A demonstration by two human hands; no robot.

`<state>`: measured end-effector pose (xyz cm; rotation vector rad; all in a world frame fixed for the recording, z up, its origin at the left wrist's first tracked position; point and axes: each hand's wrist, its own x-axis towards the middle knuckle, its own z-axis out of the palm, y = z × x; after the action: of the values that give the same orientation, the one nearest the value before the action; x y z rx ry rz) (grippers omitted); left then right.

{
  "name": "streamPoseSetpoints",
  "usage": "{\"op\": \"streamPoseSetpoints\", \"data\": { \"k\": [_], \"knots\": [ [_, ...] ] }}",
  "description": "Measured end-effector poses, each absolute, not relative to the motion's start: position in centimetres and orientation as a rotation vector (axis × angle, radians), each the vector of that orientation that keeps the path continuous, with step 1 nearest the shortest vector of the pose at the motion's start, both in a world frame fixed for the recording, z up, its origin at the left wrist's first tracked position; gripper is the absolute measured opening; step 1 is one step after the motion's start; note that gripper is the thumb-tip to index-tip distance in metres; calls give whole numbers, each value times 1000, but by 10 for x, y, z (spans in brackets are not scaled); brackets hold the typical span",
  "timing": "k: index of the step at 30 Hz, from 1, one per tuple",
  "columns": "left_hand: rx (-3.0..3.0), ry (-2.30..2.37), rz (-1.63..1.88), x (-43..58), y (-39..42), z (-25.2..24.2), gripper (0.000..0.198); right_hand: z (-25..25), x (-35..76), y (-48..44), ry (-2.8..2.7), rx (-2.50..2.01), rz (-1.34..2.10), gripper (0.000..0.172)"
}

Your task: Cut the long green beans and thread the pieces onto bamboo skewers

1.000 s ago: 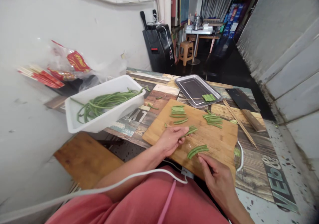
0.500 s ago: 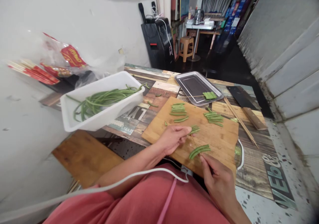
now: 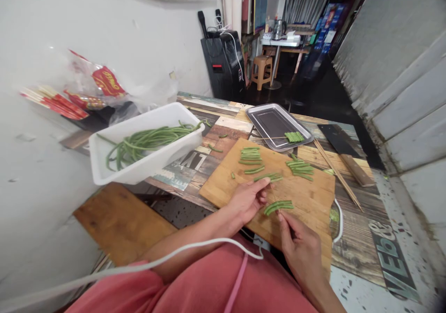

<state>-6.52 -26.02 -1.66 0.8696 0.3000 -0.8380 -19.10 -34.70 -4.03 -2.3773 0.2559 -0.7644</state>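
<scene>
A wooden cutting board lies before me with several small piles of cut green bean pieces. My left hand rests on the board's near edge and pinches a few bean pieces at its fingertips. My right hand is closed on a thin bamboo skewer whose tip runs through a cluster of bean pieces. The skewer itself is thin and hard to trace between the two hands.
A white tub of long green beans stands at left. Behind the board, a metal tray holds one bean skewer. Loose bamboo skewers and a cleaver lie at right. A white cable crosses my lap.
My left hand has shifted its bean pieces slightly up the board. The skewered cluster by my right hand has moved a little toward the left hand.
</scene>
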Motion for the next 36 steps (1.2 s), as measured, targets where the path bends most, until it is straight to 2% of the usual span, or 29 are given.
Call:
{"op": "streamPoseSetpoints", "data": {
  "k": [6, 12, 24, 28, 36],
  "knots": [
    [899, 251, -783, -67, -263, -18, 32, -38, -194, -345, 257, -2349, -746, 22],
    [957, 233, -713, -73, -266, -16, 33, -35, -194, -343, 255, -2346, -781, 21],
    [971, 90, -833, -79, -263, -19, 39, -32, -190, -353, 244, -2411, -869, 23],
    [941, 200, -704, -64, -262, -14, 34, -34, -191, -351, 201, -2409, -813, 22],
    [958, 222, -757, -60, -260, -13, 29, -34, -190, -344, 185, -2429, -801, 22]
  ]
}}
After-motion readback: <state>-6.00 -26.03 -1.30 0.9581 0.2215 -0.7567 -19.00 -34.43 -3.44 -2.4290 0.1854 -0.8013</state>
